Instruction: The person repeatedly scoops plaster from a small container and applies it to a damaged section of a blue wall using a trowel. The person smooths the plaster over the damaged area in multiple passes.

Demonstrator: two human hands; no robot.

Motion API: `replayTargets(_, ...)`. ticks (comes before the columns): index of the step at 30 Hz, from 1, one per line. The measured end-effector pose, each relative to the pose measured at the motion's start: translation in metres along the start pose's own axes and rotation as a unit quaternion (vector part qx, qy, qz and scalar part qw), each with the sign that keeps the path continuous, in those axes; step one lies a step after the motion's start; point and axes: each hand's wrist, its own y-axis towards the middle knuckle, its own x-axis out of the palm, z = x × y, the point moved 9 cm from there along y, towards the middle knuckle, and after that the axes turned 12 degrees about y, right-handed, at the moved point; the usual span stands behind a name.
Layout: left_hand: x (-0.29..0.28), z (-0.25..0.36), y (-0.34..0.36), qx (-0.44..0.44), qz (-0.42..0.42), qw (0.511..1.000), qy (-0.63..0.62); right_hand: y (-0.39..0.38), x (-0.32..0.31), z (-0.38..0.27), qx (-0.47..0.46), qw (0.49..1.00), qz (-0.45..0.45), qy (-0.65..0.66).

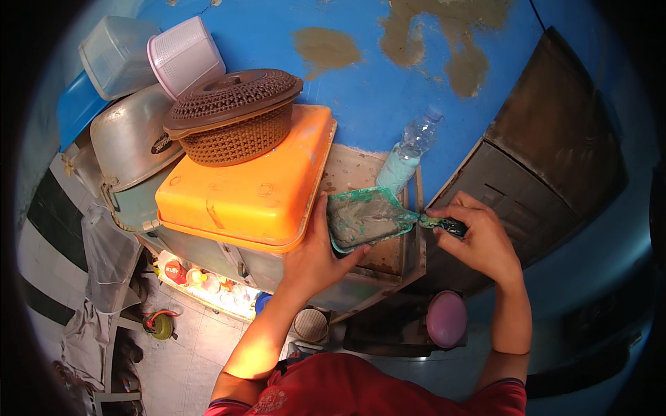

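Observation:
A green dustpan (345, 237), tapering to a dark, green-smeared handle, is in front of me over the cabinet top. Wet grey cement (368, 216) lies spread inside it. My left hand (310, 258) grips the pan's wide left end, thumb along the near edge; its other fingers are partly hidden between the pan and an orange plastic box. With fingers curled round the handle on the right, my right hand (479, 239) holds the other end. Just behind the pan stands a clear plastic bottle (406, 156) with pale turquoise contents.
A brown woven-look lidded basket (232, 128) sits on the orange box (243, 191). Metal pots (132, 135) and plastic tubs (186, 55) are stacked at the left. Brown cement patches (326, 50) mark the blue wall. A dark cabinet (534, 173) stands right; a pink round lid (446, 319) lies below.

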Motion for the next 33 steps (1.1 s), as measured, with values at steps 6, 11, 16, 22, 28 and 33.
replayTargets(6, -0.001, 0.003, 0.002, 0.013, 0.015, 1.000, -0.018, 0.005, -0.003, -0.010, -0.093, 0.985, 0.018, -0.142)
replayTargets(11, 0.000, 0.004, 0.001, 0.011, 0.007, 0.999, -0.029, 0.022, 0.005, -0.044, -0.200, 0.948, -0.047, -0.241)
replayTargets(16, -0.001, 0.004, 0.001, 0.004, -0.013, 0.998, -0.054, 0.035, 0.038, -0.050, -0.276, 0.901, -0.077, -0.326)
replayTargets(22, 0.000, 0.002, 0.000, 0.012, -0.008, 0.999, -0.052, 0.070, 0.063, -0.034, -0.043, 0.873, -0.183, -0.449)
replayTargets(28, -0.001, 0.002, 0.002, 0.011, -0.011, 0.999, -0.045, 0.105, 0.071, -0.040, -0.099, 0.861, -0.193, -0.459)
replayTargets(33, -0.002, 0.002, 0.002, 0.012, -0.005, 0.999, -0.047, 0.109, 0.097, -0.065, -0.213, 0.849, -0.210, -0.436)
